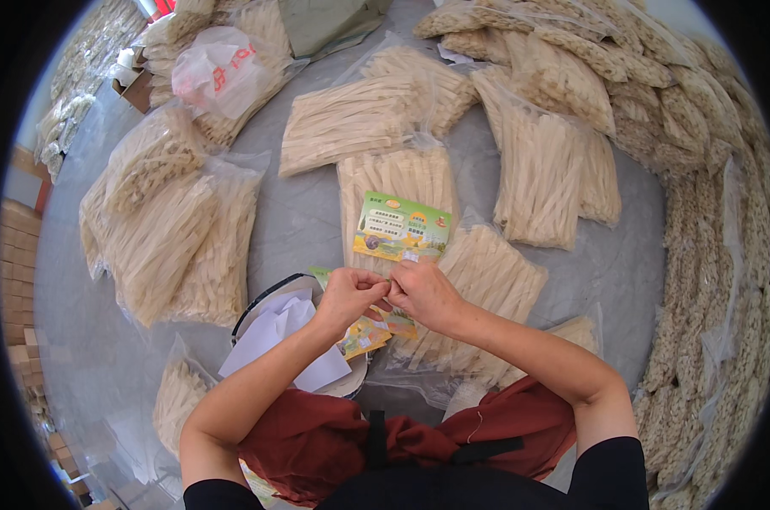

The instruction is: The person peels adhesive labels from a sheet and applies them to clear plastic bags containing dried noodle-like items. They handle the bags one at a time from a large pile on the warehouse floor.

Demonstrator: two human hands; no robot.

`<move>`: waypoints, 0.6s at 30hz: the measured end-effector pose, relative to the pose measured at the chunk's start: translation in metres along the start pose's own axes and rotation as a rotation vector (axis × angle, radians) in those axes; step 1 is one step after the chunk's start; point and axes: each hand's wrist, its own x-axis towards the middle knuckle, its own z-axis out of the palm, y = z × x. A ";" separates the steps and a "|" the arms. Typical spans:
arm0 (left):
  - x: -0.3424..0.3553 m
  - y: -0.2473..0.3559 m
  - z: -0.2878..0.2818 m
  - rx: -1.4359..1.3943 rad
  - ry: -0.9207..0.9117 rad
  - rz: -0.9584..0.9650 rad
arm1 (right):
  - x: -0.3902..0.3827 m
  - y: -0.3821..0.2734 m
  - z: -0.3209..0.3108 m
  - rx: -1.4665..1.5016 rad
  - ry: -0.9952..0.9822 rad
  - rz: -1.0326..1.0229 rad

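A packing workshop was suggested: bagged pale strips (495,276) were laid over the grey floor (606,285), more bags (657,98) were heaped at two o'clock, and brown cartons (19,297) were stacked at nine o'clock.

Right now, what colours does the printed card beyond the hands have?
The printed card is mainly green and yellow, seen in head view.

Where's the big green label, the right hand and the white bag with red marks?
Big green label (402,226), head view: middle of its printed front.
Right hand (425,294), head view: its back.
White bag (218,71), head view: its crumpled middle.
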 end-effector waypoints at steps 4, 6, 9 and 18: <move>0.003 -0.004 -0.004 0.034 0.006 -0.003 | -0.001 0.001 0.004 -0.024 0.029 -0.048; 0.004 -0.006 -0.007 0.056 0.011 0.014 | -0.001 0.000 0.004 -0.034 0.045 -0.051; 0.006 -0.004 -0.009 0.068 0.016 0.034 | 0.002 -0.004 -0.001 0.042 0.024 0.032; 0.003 0.027 -0.035 -0.484 -0.241 0.235 | 0.003 0.045 -0.064 0.200 -0.008 0.526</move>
